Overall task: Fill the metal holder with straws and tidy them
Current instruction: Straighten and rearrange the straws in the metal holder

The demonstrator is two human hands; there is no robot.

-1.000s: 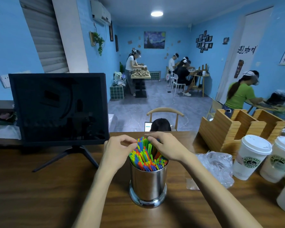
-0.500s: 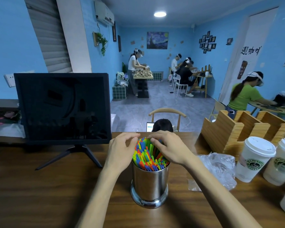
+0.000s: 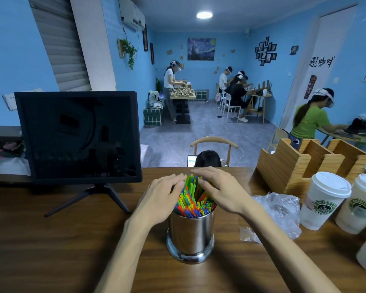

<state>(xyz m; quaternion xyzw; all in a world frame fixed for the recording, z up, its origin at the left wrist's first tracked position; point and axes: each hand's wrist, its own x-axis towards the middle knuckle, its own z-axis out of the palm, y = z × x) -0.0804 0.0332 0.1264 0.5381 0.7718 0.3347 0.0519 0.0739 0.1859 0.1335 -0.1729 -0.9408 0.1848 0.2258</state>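
A metal holder (image 3: 190, 235) is seen standing upright on the wooden counter (image 3: 51, 240), near its front middle, and it is packed with coloured straws (image 3: 193, 199) whose tops rise above the rim and lean away from the camera.

The left hand (image 3: 161, 199) is laid against the left side of the bundle, with its fingers bent softly and their tips touching the upper straws. The right hand (image 3: 218, 191) is spread over the right side and the far top of the bundle, its fingers nearly straight and flattened on the straw ends. Nothing is pinched or gripped by either hand; the straws are only pressed and cupped between them.

Compared with half a second ago, the fingertips, which were then curled down among the straw tops, are now flattened and stretched further over the far edge of the bundle, and the two hands are set slightly wider apart, so that more of the straws is shown between them. The holder is kept in the same place on the counter.

A dark monitor (image 3: 78, 136) is placed to the left, and a crumpled plastic bag (image 3: 281, 210), two lidded paper cups (image 3: 323, 199) and a wooden organiser (image 3: 300, 161) are found to the right.
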